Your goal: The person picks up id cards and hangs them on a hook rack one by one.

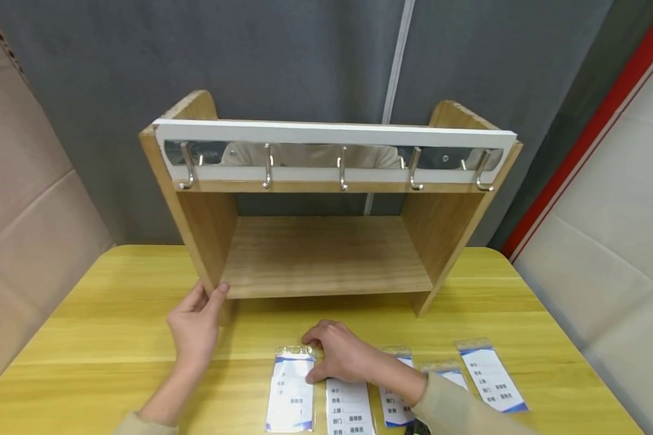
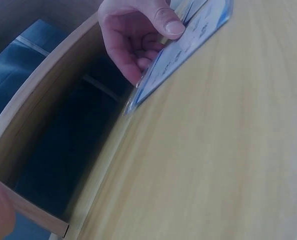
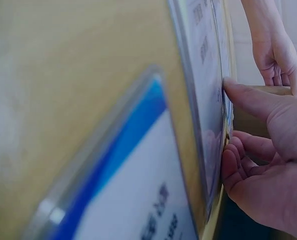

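Observation:
A small wooden shelf rack (image 1: 326, 254) stands on the table. My left hand (image 1: 193, 329) grips the lower front edge of its left side panel, thumb on the front. Beneath the rack's front, my right hand (image 1: 343, 353) has curled fingers at the upper right corner of the leftmost name badge (image 1: 289, 393), thumb at its right edge. That badge lies flat in a clear sleeve with printed lines. Beside it lies a second name badge (image 1: 349, 405), partly under the right hand. In the left wrist view, the right hand (image 2: 138, 35) touches the badge edge.
More name badges lie to the right: one (image 1: 397, 405) partly behind the forearm, another (image 1: 451, 376) half covered by the sleeve, and a tilted one (image 1: 492, 377). Metal hooks (image 1: 343, 169) project from the rack's white-framed front rail. A grey curtain (image 1: 305, 60) hangs behind the table (image 1: 114, 338).

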Tool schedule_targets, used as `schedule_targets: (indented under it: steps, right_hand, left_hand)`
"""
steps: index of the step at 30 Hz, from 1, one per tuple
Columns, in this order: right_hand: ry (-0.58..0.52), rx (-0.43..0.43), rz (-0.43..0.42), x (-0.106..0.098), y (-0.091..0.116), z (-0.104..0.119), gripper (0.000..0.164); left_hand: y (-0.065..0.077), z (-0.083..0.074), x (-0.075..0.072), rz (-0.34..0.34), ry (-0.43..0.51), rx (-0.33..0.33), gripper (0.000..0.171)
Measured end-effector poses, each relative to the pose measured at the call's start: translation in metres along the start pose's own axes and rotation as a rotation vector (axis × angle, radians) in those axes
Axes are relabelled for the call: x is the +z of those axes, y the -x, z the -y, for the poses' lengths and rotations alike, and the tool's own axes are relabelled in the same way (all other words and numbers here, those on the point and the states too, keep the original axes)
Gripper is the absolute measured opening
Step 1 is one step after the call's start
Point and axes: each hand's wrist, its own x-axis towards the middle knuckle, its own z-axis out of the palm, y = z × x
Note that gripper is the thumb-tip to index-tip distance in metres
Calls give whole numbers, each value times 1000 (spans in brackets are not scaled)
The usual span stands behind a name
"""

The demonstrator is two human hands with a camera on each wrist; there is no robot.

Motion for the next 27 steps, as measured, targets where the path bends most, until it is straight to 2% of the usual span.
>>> schedule_targets:
  steps: [16,27]
  right_hand:
    - [-41,-78,6,-1,4,-6,49]
    - [-175,-190,15,-2,6,-6,41]
  left_hand:
    - [0,-1,2,-12,11,39,38]
    - [1,-1,2,-5,17,37,39]
